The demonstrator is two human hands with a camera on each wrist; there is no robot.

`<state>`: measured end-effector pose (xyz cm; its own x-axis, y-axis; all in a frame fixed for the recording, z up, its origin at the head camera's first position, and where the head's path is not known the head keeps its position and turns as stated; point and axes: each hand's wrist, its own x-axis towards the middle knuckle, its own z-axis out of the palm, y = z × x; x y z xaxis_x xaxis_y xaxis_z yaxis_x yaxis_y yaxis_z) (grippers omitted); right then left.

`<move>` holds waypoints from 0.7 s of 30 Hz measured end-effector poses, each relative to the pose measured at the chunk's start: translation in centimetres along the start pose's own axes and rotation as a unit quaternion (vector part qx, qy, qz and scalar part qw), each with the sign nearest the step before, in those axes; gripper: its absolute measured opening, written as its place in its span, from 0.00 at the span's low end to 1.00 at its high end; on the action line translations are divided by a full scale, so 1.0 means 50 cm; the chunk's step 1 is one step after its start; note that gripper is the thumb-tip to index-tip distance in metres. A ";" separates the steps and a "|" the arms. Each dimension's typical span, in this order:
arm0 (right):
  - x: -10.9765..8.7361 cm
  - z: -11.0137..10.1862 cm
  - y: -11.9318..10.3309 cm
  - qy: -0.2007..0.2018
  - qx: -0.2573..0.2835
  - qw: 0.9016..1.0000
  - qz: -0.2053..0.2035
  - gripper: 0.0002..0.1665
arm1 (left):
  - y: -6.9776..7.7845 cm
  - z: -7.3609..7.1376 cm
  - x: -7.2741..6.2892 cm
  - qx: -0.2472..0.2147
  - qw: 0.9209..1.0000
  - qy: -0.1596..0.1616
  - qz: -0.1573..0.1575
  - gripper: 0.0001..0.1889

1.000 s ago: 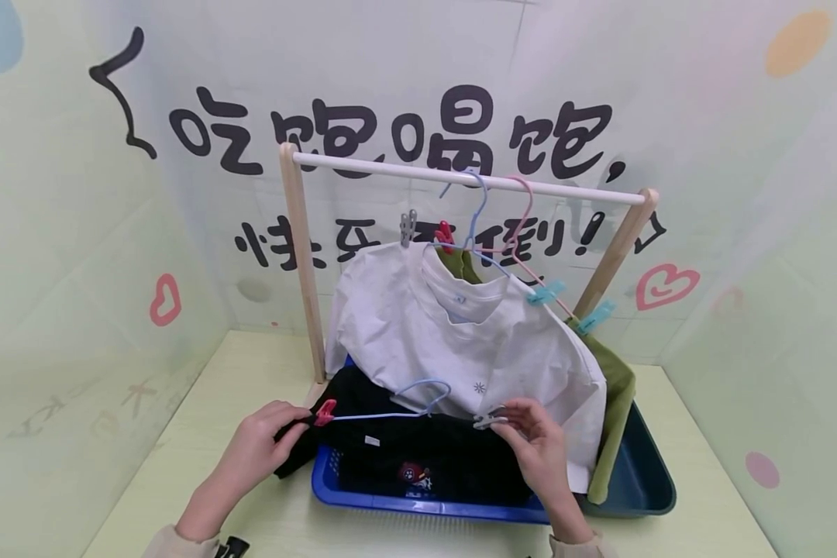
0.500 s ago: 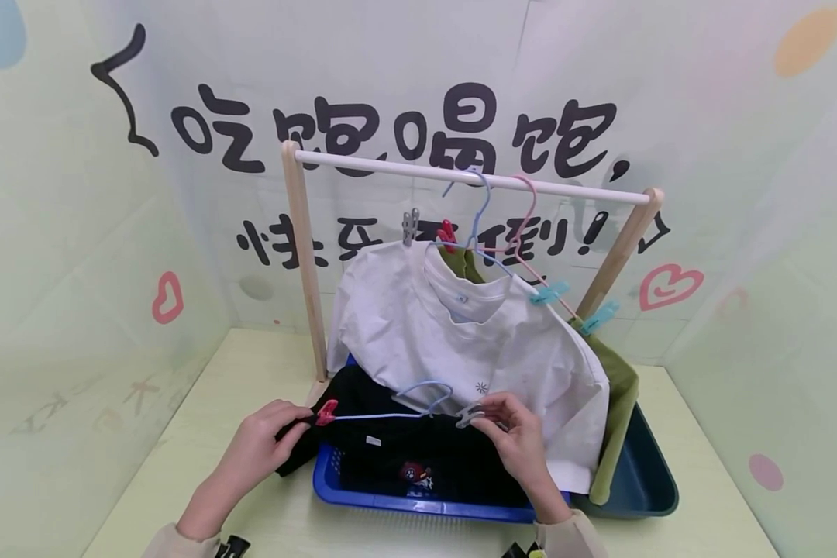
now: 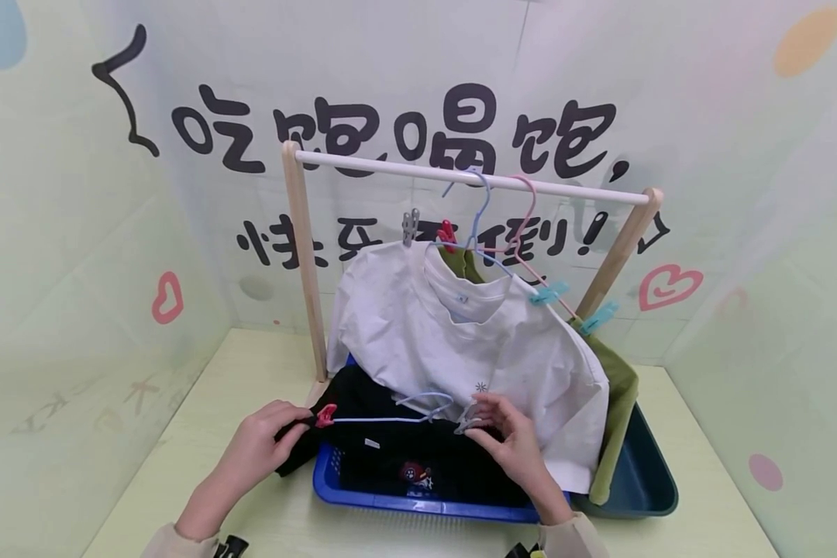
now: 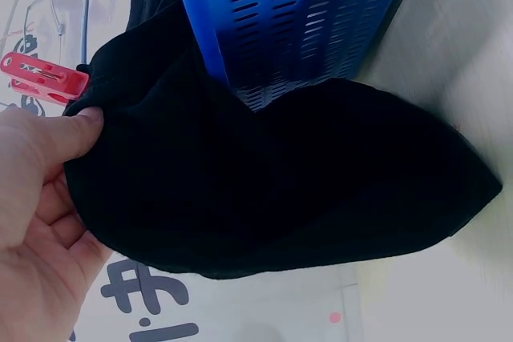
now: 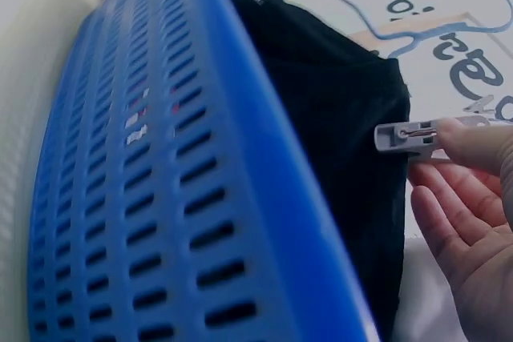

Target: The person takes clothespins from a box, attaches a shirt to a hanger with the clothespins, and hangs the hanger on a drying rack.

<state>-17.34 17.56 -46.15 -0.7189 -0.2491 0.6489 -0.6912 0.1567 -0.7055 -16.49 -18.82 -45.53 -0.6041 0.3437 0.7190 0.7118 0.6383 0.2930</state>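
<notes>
My left hand (image 3: 263, 440) pinches the shoulder of a black T-shirt (image 4: 216, 174) between thumb and fingers. Beside that thumb, a red clothespin (image 4: 46, 78) clips the shirt to a light blue hanger (image 3: 380, 419), whose hook lies over the shirt's neckline. On the other shoulder, my right hand (image 3: 511, 442) pinches a grey clothespin (image 5: 405, 135) by its handles; its nose laps over the black fabric edge in the right wrist view. The shirt drapes over a blue basket (image 3: 432, 508), its sleeve hanging past the left side.
Behind, a white T-shirt (image 3: 418, 325) and a green garment (image 3: 617, 387) hang on a rack with a white rail (image 3: 390, 168) and wooden posts. A dark green bin (image 3: 645, 465) stands at the right, on the pale table (image 3: 704, 465).
My right hand has moved left along the black shirt's shoulder with the grey clothespin, closer to the hanger's hook. The left hand has kept its place.
</notes>
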 end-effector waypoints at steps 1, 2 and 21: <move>-0.002 -0.002 0.004 -0.006 -0.021 1.000 -0.003 0.32 | 0.000 0.000 0.000 -0.001 1.000 -0.001 0.001 0.16; -0.004 -0.005 0.007 -0.011 -0.044 0.999 -0.003 0.34 | 0.000 0.000 0.001 -0.001 1.000 -0.001 0.001 0.16; -0.007 -0.011 0.002 0.020 -0.243 0.966 -0.090 0.20 | -0.003 -0.012 0.011 -0.001 1.000 -0.001 0.001 0.16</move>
<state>-17.18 18.16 -46.28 -0.5801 -0.2790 0.7652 -0.7512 0.5465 -0.3702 -16.72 -19.15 -44.81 -0.6040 0.3456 0.7182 0.7134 0.6361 0.2938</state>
